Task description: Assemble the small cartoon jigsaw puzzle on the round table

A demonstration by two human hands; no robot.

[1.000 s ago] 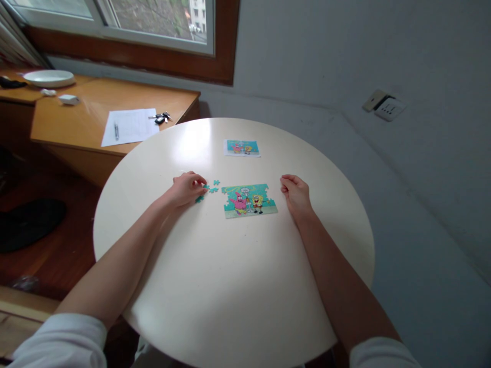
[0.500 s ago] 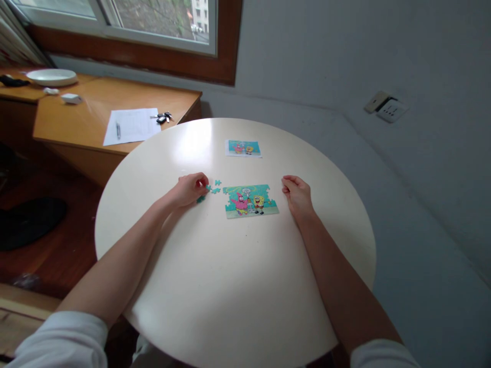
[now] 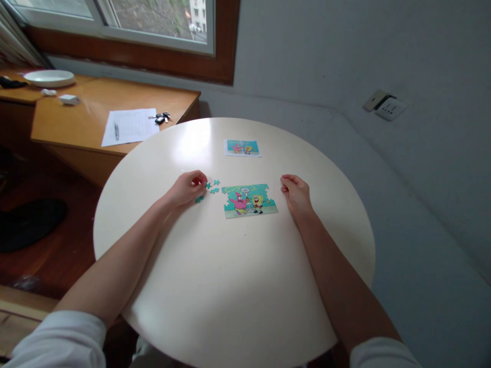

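Observation:
My left hand (image 3: 187,186) is at the left of the puzzle, its fingers curled together at a small teal puzzle piece (image 3: 208,186). More teal pieces (image 3: 215,190) lie loose beside it, and one (image 3: 199,199) is just below the hand. The partly assembled jigsaw puzzle (image 3: 247,202) lies flat on the table, showing pink and yellow cartoon figures, with gaps along its left and right edges. To the right of the puzzle, apart from it, is my right hand (image 3: 296,194). Its thumb and fingers are pressed together; whether anything is between them does not show.
A small reference picture (image 3: 242,148) lies behind the puzzle on the round white table (image 3: 230,286). On the wooden desk (image 3: 92,94) at the back left are a paper (image 3: 132,128) with a pen, keys (image 3: 161,118) and a white plate (image 3: 49,78).
My left hand has shifted slightly up and away from the teal piece at its fingertips. The view has moved a little; my right hand and the puzzle keep their places.

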